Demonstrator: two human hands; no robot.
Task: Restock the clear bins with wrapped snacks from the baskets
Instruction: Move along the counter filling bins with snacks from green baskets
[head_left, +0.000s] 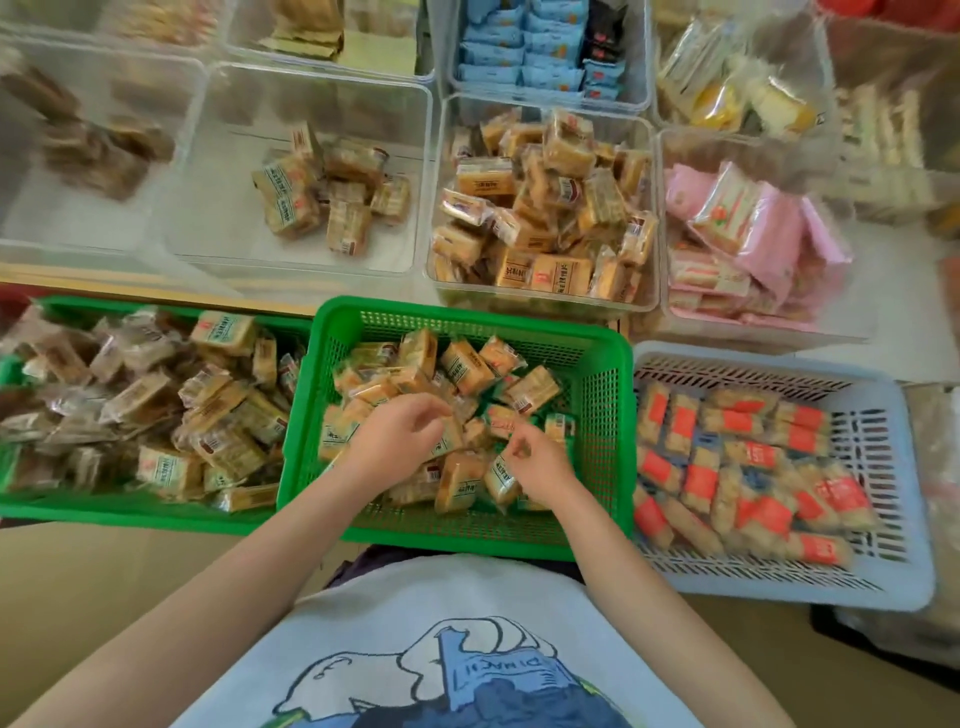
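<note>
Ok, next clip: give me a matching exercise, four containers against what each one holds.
Containers:
1. middle green basket
2. grey basket
3. clear bin beyond the green basket
4. clear bin on the right

Contents:
A. pink packets
B. packets with red-orange labels
C. tan snacks, with both hands above them
D. tan snacks heaped high, no hands near

Pairs: 1-C, 2-B, 3-D, 4-A
</note>
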